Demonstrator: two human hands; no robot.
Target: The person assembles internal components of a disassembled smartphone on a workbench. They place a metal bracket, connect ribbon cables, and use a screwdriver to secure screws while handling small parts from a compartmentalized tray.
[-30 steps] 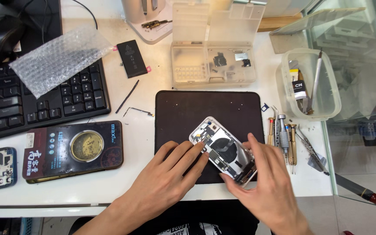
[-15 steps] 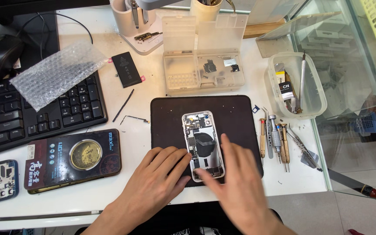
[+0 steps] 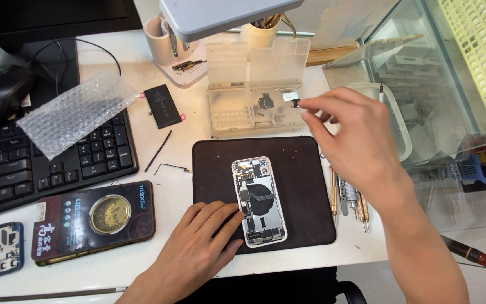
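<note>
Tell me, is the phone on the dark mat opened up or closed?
Opened: the phone lies flat on the mat, its inner boards and parts exposed.

Matt dark mat (image 3: 305, 169), frosted translucent plastic box (image 3: 254, 84), glossy black battery (image 3: 163, 106), crinkled bubble wrap (image 3: 77, 110).

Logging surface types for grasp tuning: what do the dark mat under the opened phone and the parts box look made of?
Mat: looks like matte dark rubber or silicone; flat, no glare. Parts box: translucent frosted plastic; contents show dimly through it. Opened phone: glossy pale frame, material unclear.
</note>
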